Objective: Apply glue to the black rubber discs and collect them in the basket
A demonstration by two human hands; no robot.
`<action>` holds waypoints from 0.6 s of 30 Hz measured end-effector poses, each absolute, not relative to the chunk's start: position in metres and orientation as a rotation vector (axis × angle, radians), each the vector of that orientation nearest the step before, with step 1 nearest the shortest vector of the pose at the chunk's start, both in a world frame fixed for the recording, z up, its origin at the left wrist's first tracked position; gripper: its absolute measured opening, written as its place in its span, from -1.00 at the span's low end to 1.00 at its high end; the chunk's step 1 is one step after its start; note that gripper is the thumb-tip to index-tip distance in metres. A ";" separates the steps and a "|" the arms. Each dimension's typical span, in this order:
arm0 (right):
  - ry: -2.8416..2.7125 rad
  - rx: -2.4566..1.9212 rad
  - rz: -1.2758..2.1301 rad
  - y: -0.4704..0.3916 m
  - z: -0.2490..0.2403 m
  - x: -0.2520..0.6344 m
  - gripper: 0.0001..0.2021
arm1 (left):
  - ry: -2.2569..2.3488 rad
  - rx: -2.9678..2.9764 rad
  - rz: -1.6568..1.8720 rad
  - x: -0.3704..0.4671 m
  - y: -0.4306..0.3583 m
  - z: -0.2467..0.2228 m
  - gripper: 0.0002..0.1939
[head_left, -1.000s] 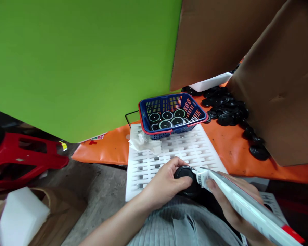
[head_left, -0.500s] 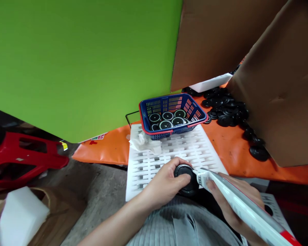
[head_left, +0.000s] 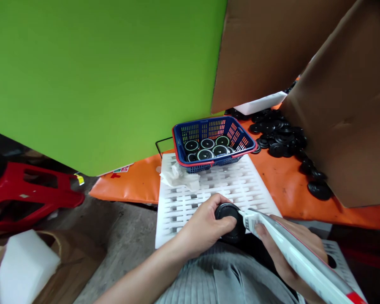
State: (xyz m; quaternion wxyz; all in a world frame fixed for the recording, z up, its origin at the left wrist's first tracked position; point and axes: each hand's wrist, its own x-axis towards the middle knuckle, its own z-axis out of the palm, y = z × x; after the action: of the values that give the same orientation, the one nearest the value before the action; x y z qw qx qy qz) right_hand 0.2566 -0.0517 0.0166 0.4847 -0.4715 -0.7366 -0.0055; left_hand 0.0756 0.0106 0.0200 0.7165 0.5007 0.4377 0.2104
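My left hand grips a round black disc by its edge, thumb resting on its face. In my right hand is a long white and grey tube with a red end, its thin nozzle touching or very near the disc's right rim. Both hands are over the near edge of a white slotted board. On the far part of that board stands a blue basket with red handles, holding several black discs with silvery rims. Crumpled white tissue lies left of the basket.
Many black discs are heaped on the orange cover at the right. Cardboard panels rise beside them, and a green panel stands behind the board. At the left are a red stool and white foam.
The nozzle tip has shifted very slightly along the disc's rim, and the disc appears turned a little in my left hand. The basket and board have not moved.
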 end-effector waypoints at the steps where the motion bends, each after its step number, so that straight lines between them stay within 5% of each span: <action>1: -1.797 -1.139 -0.022 -0.052 0.016 0.257 -0.78 | 0.971 1.085 0.470 0.076 0.010 0.020 -0.82; 18: -1.758 -1.246 -0.082 -0.061 0.010 0.253 -0.77 | 0.948 0.867 0.481 0.081 0.008 0.020 -0.76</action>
State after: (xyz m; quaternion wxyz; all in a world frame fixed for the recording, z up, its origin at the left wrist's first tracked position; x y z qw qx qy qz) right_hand 0.2534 -0.0615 0.0097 0.4730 -0.5093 -0.7182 -0.0337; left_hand 0.0810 0.0084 0.0203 0.7738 0.4005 0.4376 0.2221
